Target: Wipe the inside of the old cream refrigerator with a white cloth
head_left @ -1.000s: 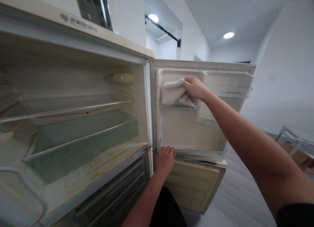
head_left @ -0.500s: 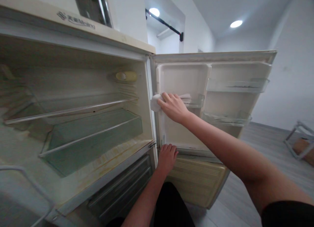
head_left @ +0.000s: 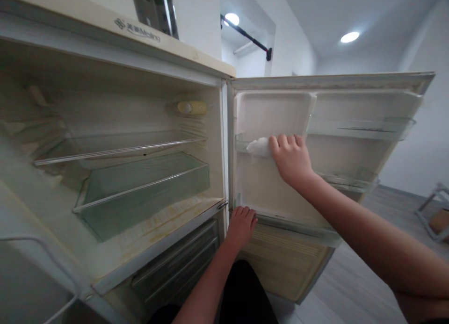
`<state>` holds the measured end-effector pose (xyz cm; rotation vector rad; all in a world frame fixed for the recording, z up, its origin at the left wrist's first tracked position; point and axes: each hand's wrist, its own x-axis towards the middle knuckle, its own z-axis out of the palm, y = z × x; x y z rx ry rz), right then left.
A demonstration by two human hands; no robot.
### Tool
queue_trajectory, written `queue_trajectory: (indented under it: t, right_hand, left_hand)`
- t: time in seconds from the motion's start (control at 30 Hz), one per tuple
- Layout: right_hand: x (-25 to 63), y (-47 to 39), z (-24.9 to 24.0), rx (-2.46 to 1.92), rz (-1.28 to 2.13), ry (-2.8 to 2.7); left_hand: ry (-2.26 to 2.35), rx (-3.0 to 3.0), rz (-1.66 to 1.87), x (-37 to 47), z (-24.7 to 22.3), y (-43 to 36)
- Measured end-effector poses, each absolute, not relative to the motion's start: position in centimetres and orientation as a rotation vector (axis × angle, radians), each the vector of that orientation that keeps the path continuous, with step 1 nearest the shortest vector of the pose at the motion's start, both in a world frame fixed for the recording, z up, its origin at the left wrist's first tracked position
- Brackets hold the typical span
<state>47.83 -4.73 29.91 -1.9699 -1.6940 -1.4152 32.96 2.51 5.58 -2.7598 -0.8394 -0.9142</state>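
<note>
My right hand (head_left: 292, 158) is closed around a crumpled white cloth (head_left: 258, 147), paper or fabric I cannot tell. It presses the cloth along the small clear door shelf (head_left: 241, 143) on the inside of the open fridge door (head_left: 271, 111). Lower down, my left hand (head_left: 242, 225) has its fingers curled over the bottom edge of that door near the hinge. The fingertips of the left hand are partly hidden behind the edge.
The fridge compartment stands open at left, with a glass shelf (head_left: 122, 154), a greenish clear drawer (head_left: 150, 198) and a yellow-stained floor (head_left: 168, 216). Below hangs the open yellowed freezer door (head_left: 287, 263). More clear door shelves (head_left: 361, 128) are at right. A white cable (head_left: 42, 242) loops at lower left.
My right hand has moved the cloth rightward, away from the hinge side and along the small door shelf. My left hand stays at the door's bottom edge. The view has shifted slightly left.
</note>
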Motion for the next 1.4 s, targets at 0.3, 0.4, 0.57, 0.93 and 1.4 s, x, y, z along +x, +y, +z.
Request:
queue_trajectory:
  t: [0.3, 0.4, 0.57, 0.93, 1.4]
  right_hand:
    - [42.8, 1.5, 29.3, -1.830, -1.296, -1.823]
    - [41.4, 2.9, 29.4, -1.784, -1.318, -1.842]
    - [42.8, 1.4, 29.6, -1.721, -1.369, -1.980]
    - [52.2, -9.2, 30.1, -1.696, -1.207, -1.991]
    - [41.0, -10.6, 10.3, -1.261, -0.165, -1.554]
  left_hand:
    - [-0.850, -2.737, -0.950, 33.3, 5.4, 2.5]
    - [-0.853, -2.763, -0.937, 33.1, 5.5, 2.6]
    - [-0.829, -2.783, -0.915, 32.5, 5.7, 2.7]
    - [-0.828, -2.883, -1.002, 32.5, 5.5, 2.7]
    - [-0.605, -3.382, -1.916, 27.6, 12.5, -4.3]
